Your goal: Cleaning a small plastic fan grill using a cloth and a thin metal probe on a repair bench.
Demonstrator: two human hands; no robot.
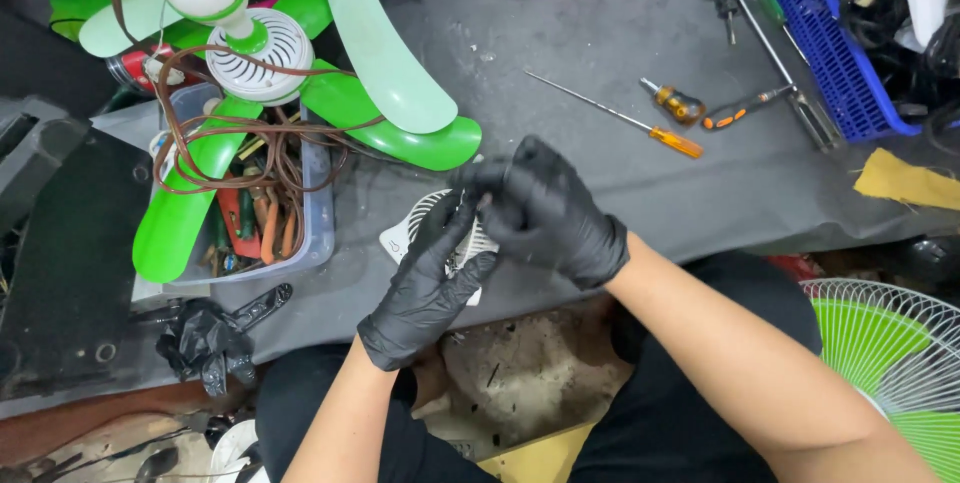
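Centre of the frame: left hand in a black rubber glove (425,283) under and against a small white slotted plastic fan cover (420,228), fingers half curled, thumb up along the cover's right edge; right hand in a black rubber glove (545,213) just above it, fingers bent tightly inward and pinched at the cover's upper edge, whatever sits between the fingertips too small to tell. Cover held just over the near edge of the grey worktop (600,33). Upper left: green and pale-green bladed fan assemblies (330,73) tangled in brown cord (230,133), resting on a clear plastic tub of tools (315,213). Upper right: long thin orange-handled screwdriver (640,128), short amber-handled screwdriver (675,103), blue plastic basket (835,63). Lower right corner: white wire fan guard (880,343). Lower left: crumpled spare black glove (205,338)
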